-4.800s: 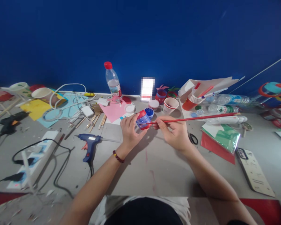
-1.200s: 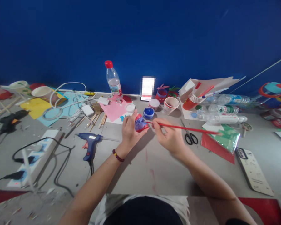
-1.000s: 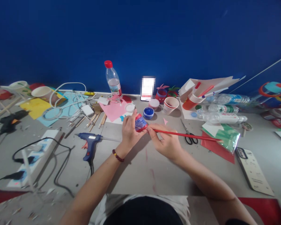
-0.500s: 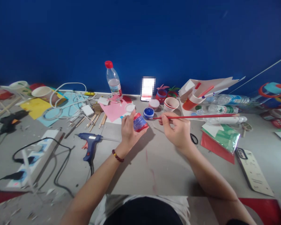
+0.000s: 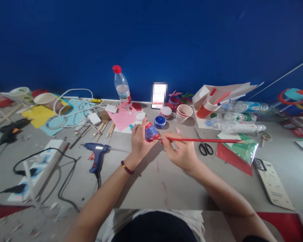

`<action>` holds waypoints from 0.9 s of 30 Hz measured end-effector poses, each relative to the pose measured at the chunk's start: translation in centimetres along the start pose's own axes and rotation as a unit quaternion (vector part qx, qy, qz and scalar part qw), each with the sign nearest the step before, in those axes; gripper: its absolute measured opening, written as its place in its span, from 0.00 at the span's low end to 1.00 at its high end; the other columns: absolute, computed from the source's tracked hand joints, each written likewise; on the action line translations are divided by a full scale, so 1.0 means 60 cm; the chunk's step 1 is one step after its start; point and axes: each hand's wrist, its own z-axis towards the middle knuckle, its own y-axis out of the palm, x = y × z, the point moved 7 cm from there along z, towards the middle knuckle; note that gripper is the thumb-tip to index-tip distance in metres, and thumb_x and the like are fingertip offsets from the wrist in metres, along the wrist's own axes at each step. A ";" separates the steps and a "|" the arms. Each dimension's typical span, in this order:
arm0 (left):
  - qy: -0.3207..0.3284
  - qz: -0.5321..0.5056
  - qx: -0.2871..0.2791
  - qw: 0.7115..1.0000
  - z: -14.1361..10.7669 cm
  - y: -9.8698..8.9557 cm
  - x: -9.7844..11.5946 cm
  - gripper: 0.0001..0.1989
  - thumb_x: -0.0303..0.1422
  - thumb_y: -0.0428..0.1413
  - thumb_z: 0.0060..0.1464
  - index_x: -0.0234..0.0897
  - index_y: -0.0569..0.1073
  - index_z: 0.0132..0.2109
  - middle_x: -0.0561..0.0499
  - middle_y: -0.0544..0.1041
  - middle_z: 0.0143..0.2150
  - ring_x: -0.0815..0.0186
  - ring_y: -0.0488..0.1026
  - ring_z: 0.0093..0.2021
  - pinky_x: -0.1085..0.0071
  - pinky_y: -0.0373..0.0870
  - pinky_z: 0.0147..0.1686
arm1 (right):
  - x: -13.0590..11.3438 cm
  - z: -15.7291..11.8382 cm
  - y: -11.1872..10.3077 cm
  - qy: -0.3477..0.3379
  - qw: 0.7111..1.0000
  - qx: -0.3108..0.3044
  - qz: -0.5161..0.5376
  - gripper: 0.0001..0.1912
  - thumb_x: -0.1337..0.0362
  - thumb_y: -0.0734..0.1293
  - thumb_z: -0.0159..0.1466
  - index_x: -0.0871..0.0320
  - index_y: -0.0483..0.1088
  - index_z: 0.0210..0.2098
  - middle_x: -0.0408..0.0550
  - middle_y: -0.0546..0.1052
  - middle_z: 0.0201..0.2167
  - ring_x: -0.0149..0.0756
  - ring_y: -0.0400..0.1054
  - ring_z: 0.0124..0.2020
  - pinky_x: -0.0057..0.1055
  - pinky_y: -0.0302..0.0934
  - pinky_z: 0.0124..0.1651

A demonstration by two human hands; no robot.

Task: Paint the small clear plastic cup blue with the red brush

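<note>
Near the middle of the table my left hand [image 5: 138, 143] is closed around a red-and-blue painted cup [image 5: 149, 129], tilted on its side. Much of the cup is hidden behind the fingers. My right hand [image 5: 180, 151] pinches a long red paintbrush [image 5: 207, 140] close to its tip. The brush tip is at the cup's lower right side, and its handle points right. Just behind the cup stands an uncapped jar of blue paint [image 5: 160, 122]. Beyond that jar is another small paint jar [image 5: 166, 112], next to stacked paper cups [image 5: 183, 113].
A blue glue gun [image 5: 97, 154] and a power strip [image 5: 40, 168] lie left. At the back stand a red-capped bottle [image 5: 123, 89] and a lit phone [image 5: 159, 95]. On the right are black-handled scissors [image 5: 205, 149], plastic bottles [image 5: 239, 127] and another phone [image 5: 274, 185].
My right hand has moved left and toward me, carrying the paintbrush tip from beside the blue paint jar to the cup. The scissors show more fully. My left hand has barely moved.
</note>
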 end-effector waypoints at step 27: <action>0.024 0.012 0.028 0.999 0.003 -0.009 0.004 0.46 0.39 0.66 0.49 0.38 0.52 0.69 0.42 0.75 0.51 0.56 0.68 0.45 0.58 0.67 0.48 | 0.017 0.000 -0.008 0.034 0.999 0.020 -0.024 0.08 0.70 0.62 0.67 0.57 0.71 0.34 0.46 0.81 0.28 0.33 0.75 0.27 0.31 0.69 0.39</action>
